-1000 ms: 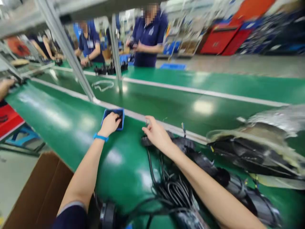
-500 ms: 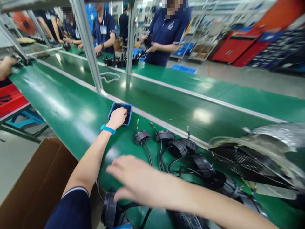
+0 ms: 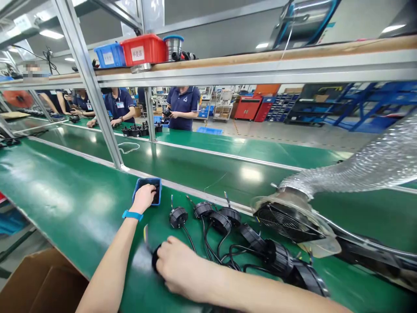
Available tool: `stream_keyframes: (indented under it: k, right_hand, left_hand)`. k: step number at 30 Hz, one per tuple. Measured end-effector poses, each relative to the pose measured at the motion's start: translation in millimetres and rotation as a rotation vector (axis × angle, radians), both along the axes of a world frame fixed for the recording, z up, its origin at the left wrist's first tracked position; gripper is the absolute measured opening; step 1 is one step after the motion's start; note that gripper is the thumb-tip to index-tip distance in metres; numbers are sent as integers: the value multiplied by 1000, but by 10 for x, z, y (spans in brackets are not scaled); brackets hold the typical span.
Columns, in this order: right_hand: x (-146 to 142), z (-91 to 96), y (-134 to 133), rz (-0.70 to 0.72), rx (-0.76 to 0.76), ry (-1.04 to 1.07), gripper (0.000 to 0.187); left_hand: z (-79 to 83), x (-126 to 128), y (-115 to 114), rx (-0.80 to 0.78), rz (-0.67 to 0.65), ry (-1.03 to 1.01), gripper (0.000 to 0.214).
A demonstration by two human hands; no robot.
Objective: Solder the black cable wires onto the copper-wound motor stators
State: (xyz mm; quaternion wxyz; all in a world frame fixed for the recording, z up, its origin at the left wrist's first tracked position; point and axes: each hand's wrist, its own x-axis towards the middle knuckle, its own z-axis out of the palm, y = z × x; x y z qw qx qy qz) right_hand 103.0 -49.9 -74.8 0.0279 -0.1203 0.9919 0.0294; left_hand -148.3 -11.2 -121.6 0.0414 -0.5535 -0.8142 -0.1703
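Note:
My left hand (image 3: pixel 145 196), with a blue band at the wrist, reaches into a small blue bin (image 3: pixel 160 196). Its fingers are curled down among dark small pieces, too hidden to make out what they pinch. My right hand (image 3: pixel 176 265) is closed around a black round motor housing (image 3: pixel 155 259), with coloured wires sticking up from it; most of that part is covered by my fingers. Just beyond stands a similar black housing (image 3: pixel 178 217) with a cable. More of these housings (image 3: pixel 220 221) lie in a row to the right, their black cables tangled.
A fume hood (image 3: pixel 286 217) on a silver flexible duct (image 3: pixel 352 169) stands at the right. A metal post (image 3: pixel 97 100) rises behind the bin, under a shelf (image 3: pixel 228 74) with a red box (image 3: pixel 143 48). A cardboard box (image 3: pixel 45 282) sits lower left. Co-workers stand across the green bench (image 3: pixel 81 182).
My right hand, spread and blurred before, has closed on a black motor housing. My left hand stays in the blue bin. The view has tilted up, bringing the shelf into sight.

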Motion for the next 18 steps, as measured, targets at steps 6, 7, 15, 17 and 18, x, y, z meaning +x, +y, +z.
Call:
stream_keyframes:
  k: [6,7,15,17,18]
  right_hand:
    - [-123,26,314,-372,-41,-62,24]
    - [-158,22,328,-388,-92,-64,26]
    - [-476,41,383,-480,-410,-87,43]
    - [-559,77,403,-504,-435,-123,42]
    - [-596,95,416,-513,-439,-134,40]
  left_hand:
    - [-21,-24,15,1,19,-8,18]
    - [-26,-28,17,0,21,-10,18]
    - [-46,-14,31,3,54,-18,17]
    - [-43,-5,36,3,65,-20,18]
    - [-42,-2,39,2,70,-20,19]
